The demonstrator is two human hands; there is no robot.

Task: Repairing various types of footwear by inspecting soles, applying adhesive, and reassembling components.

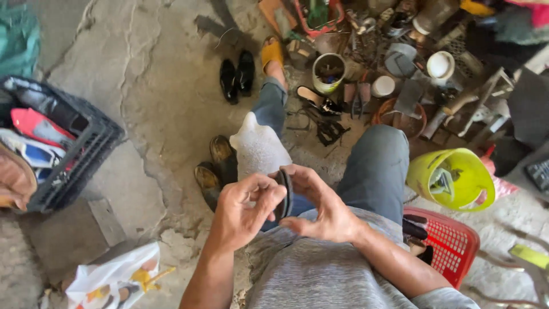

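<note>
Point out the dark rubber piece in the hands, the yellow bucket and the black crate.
rubber piece (284,194), head view, its curved edge between the hands
yellow bucket (466,166), head view, its rim
black crate (86,157), head view, its front wall

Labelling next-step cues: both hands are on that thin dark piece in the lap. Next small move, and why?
Probably turn the thin dark piece a little between the fingers, keeping both grips. It stands edge-on to the camera, pinched by the left hand and cradled by the right hand, so its faces are hidden. It is held above the lap, apart from the brown shoes on the floor.
</note>
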